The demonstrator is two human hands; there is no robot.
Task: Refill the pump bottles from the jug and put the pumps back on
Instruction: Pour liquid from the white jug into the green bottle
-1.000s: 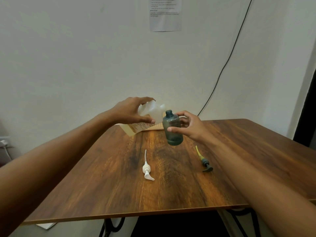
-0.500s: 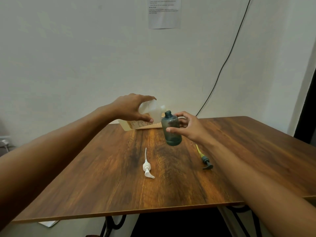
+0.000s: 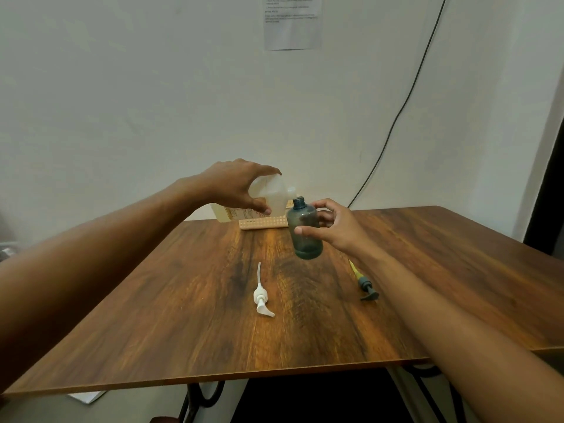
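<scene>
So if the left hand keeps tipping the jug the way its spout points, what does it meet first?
Probably the open neck of the teal bottle, held up by the right hand; depth is unclear.

left hand (image 3: 235,186): wrapped over the top of the whitish jug (image 3: 268,196), tipped with its spout toward the bottle mouth
right hand (image 3: 331,228): gripping the teal bottle (image 3: 305,228), held upright off the table (image 3: 183,300), cap off
white pump (image 3: 261,296): lying flat, near-center
dark pump (image 3: 364,283): lying right, yellow tube, partly behind the right arm
far edge: some pale perforated thing (image 3: 264,222), can't tell what
</scene>
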